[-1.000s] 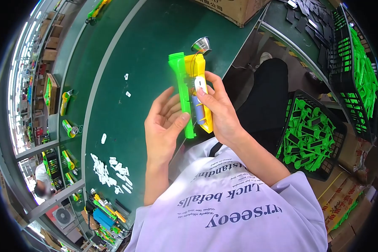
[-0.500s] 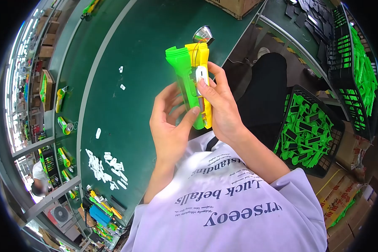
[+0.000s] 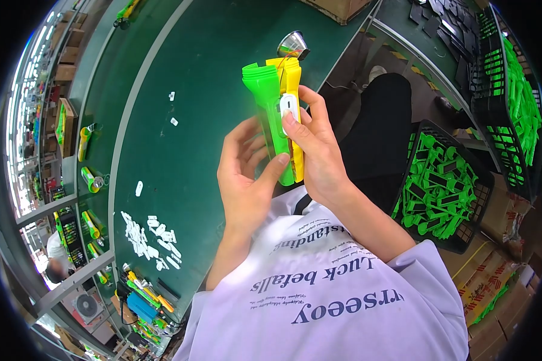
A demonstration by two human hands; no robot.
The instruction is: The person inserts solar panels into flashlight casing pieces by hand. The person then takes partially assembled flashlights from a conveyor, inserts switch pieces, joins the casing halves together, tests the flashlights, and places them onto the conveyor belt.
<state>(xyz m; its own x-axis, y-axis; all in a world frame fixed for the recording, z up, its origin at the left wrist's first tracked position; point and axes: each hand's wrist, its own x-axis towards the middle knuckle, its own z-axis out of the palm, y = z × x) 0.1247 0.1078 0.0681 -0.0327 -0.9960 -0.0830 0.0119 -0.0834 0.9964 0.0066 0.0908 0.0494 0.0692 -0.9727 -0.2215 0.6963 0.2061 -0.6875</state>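
Observation:
My left hand [image 3: 247, 171] is closed on a green flashlight casing half [image 3: 264, 96], thumb near its lower end. My right hand [image 3: 319, 147] grips the yellow casing half [image 3: 292, 81], with its thumb on a white switch piece [image 3: 289, 107] at the seam. The two halves stand side by side, nearly together, threaded ends away from me. Thin wires run from the yellow half to a shiny reflector cup [image 3: 292, 45] just beyond. The fingers of both hands are partly hidden behind the casing.
On the green table [image 3: 193, 150] lies a pile of small white pieces [image 3: 144, 237]. At right, a black crate [image 3: 482, 207] holds green casing parts [image 3: 436, 186]; another crate [image 3: 494, 90] stands above it. Flashlights [image 3: 85, 143] line the left strip. A person [image 3: 55, 259] sits far left.
The green half has shifted slightly right and closer against the yellow half. The gap between them is narrower. Both hands keep their hold.

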